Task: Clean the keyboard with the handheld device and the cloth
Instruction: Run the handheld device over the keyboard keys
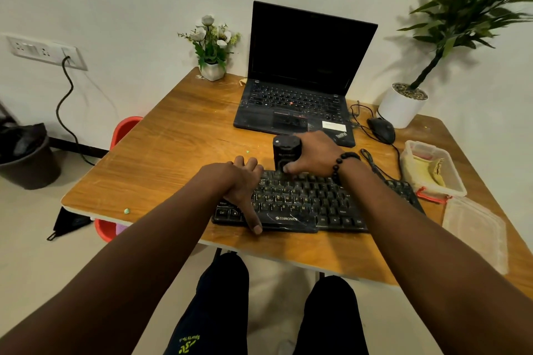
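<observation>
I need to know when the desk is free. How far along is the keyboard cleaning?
Nothing looks finished yet: the keyboard still shows dust and specks. In hand: the right hand grips the black handheld device, its lower end at the top key rows, while the left hand rests spread on the keyboard's left end. Left: the remaining keys, then wiping; the cloth lies untouched in the open plastic container.

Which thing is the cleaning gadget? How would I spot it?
Find the open laptop at the back of the wooden table. Just in front of it, at the keyboard's far edge, the right hand grips a handheld device. It is the only short, black, upright cylinder there.
</observation>
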The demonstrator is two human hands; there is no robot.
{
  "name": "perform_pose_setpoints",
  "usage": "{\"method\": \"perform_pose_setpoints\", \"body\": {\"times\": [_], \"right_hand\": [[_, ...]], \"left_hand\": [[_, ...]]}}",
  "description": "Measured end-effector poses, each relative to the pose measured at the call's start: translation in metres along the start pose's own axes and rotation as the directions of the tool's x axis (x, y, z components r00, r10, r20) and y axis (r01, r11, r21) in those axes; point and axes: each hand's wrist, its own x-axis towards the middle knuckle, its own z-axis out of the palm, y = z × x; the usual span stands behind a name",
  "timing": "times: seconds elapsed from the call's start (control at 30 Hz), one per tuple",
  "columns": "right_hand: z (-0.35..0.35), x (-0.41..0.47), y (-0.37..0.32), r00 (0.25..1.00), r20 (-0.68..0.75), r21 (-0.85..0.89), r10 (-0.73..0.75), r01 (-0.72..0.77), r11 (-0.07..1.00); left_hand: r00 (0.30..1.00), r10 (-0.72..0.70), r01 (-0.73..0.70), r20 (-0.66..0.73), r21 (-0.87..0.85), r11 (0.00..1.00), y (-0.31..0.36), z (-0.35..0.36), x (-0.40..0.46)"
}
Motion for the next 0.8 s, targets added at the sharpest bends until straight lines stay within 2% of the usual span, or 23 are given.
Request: {"method": "perform_pose_setpoints", "body": {"times": [0.1,0.13,0.2,0.27,0.4,0.5,0.53,0.67,0.7,0.8], "right_hand": [[0.0,-0.012,0.007,0.988,0.151,0.081,-0.011,-0.002,0.997],[-0.003,-0.016,0.011,0.986,0.165,0.139,0.011,-0.034,0.99],[-0.004,-0.021,0.021,0.992,0.09,0.25,0.093,-0.113,0.962],[-0.001,-0.026,0.025,0.993,-0.004,0.218,0.115,-0.111,0.97],[0.0,-0.033,0.018,0.991,0.133,0.195,-0.015,-0.011,0.981],[0.004,-0.03,0.02,0.998,-0.057,0.188,0.026,-0.015,0.982],[0.007,-0.029,0.019,0.997,-0.074,0.16,0.02,-0.007,0.987],[0.0,-0.028,0.014,0.984,0.169,0.049,-0.061,0.054,0.997],[-0.005,-0.027,0.015,0.983,0.172,0.041,-0.061,0.054,0.998],[-0.004,-0.029,0.017,0.999,0.036,0.089,-0.009,0.006,0.996]], "left_hand": [[1.0,-0.003,0.003,0.0,-0.009,1.0,-0.001,0.001,0.0],[1.0,-0.004,0.004,0.002,-0.007,1.0,0.0,0.001,0.0],[1.0,0.0,0.0,0.007,-0.001,1.0,-0.001,0.0,0.001],[1.0,0.006,-0.006,0.003,0.01,1.0,0.0,0.0,0.001],[1.0,0.007,-0.007,-0.005,0.026,1.0,0.0,0.0,0.0],[1.0,0.007,-0.007,-0.003,0.021,1.0,0.0,-0.001,0.0],[1.0,0.004,-0.004,-0.005,0.018,1.0,0.0,0.0,0.0],[1.0,0.002,-0.002,0.0,0.031,1.0,-0.001,0.002,0.001],[1.0,0.001,-0.001,0.006,0.033,0.999,0.0,0.001,0.001],[1.0,-0.001,0.001,0.015,0.029,1.0,0.0,0.0,0.0]]}}
